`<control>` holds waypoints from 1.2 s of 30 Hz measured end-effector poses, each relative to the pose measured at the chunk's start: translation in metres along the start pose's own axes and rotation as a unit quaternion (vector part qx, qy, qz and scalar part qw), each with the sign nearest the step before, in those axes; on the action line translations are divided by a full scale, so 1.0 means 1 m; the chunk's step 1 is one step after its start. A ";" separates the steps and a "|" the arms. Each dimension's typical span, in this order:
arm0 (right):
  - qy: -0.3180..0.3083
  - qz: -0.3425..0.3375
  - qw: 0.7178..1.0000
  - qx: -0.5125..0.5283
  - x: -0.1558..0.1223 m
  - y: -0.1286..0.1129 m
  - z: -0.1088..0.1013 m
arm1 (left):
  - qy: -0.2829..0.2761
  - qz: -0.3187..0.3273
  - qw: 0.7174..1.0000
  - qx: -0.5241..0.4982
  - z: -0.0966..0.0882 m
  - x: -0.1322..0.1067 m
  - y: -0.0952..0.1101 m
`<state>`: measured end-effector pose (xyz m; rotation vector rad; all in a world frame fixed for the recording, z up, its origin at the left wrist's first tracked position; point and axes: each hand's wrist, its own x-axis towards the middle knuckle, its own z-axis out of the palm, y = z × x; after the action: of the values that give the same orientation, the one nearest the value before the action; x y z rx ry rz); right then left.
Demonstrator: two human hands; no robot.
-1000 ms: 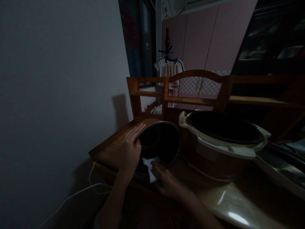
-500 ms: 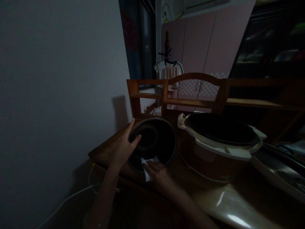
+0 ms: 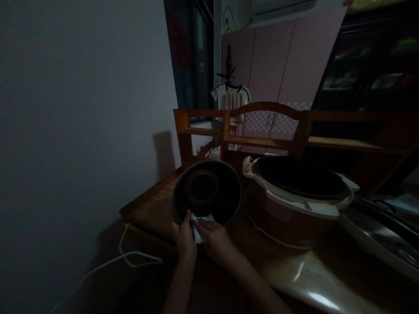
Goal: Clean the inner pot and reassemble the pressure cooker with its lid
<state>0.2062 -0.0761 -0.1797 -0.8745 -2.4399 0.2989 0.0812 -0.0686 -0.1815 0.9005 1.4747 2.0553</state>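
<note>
A dark round inner pot [image 3: 222, 183] is tilted on the wooden desk, its hollow turned towards me. At its lower left rim my left hand [image 3: 184, 235] is closed, with the thumb inside the rim and the fingers hidden behind it. My right hand [image 3: 214, 235] presses a white cloth or tissue [image 3: 198, 233] over the lower rim, just beside my left thumb. To the right stands a big cooker body [image 3: 284, 222] with a cream rim and a dark opening.
A shiny lid-like part [image 3: 379, 231] lies at the right on the desk [image 3: 150, 209]. Behind the pots runs a wooden shelf frame [image 3: 265, 140]. The wall [image 3: 81, 109] borders the left side, and a white cable [image 3: 108, 261] hangs below the desk's left edge.
My left hand has moved from the pot's upper left rim down to the lower left, close to my right hand. The pot has turned or shifted slightly left; the cloth stays at the lower rim.
</note>
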 end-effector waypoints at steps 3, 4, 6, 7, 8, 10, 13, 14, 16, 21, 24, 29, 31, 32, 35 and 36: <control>-0.001 0.007 1.000 0.028 0.003 -0.005 -0.003 | 0.059 -0.054 0.996 -0.039 0.007 0.005 0.002; -0.004 0.007 0.999 0.039 0.003 -0.008 -0.004 | 0.058 -0.052 0.996 -0.038 0.006 0.007 0.003; -0.010 0.001 0.998 0.066 0.002 -0.014 -0.008 | 0.059 -0.051 0.996 -0.033 0.000 0.010 0.006; -0.012 -0.005 0.997 0.081 0.001 -0.018 -0.010 | 0.059 -0.046 0.997 -0.022 -0.004 0.011 0.007; -0.011 -0.010 0.995 0.096 0.000 -0.022 -0.013 | 0.056 -0.038 0.998 -0.005 -0.008 0.012 0.009; -0.007 -0.012 0.992 0.124 -0.003 -0.030 -0.020 | 0.044 -0.003 0.998 0.044 -0.017 0.013 0.016; -0.007 -0.005 0.985 0.172 -0.007 -0.044 -0.030 | 0.010 0.102 0.988 0.113 -0.028 0.015 0.037; -0.007 -0.007 0.982 0.190 -0.007 -0.048 -0.033 | -0.002 0.149 0.980 0.131 -0.031 0.017 0.045; -0.008 -0.018 0.977 0.213 -0.007 -0.056 -0.035 | -0.024 0.224 0.960 0.167 -0.035 0.021 0.062; -0.030 -0.010 0.982 0.185 -0.004 -0.055 -0.022 | -0.056 0.292 0.922 0.248 -0.043 0.039 0.086; -0.038 0.001 0.986 0.163 -0.008 -0.040 -0.012 | -0.069 0.298 0.919 0.250 -0.043 0.047 0.087; -0.056 -0.002 0.995 0.085 -0.021 -0.008 -0.008 | -0.095 0.308 0.918 0.231 -0.040 0.048 0.084; -0.069 0.009 0.997 0.044 -0.025 0.001 -0.011 | -0.097 0.307 0.918 0.231 -0.037 0.047 0.084; -0.078 0.019 0.996 0.029 -0.026 0.004 -0.013 | -0.100 0.306 0.918 0.233 -0.035 0.047 0.085; -0.090 0.056 0.994 0.016 -0.028 0.006 -0.023 | -0.107 0.296 0.918 0.239 -0.030 0.050 0.086; -0.087 0.067 0.994 0.017 -0.029 0.005 -0.026 | -0.111 0.291 0.919 0.241 -0.029 0.052 0.086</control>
<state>0.2421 -0.0901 -0.1716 -1.0396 -2.5312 0.4823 0.0257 -0.0794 -0.0936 1.8982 1.7638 1.8750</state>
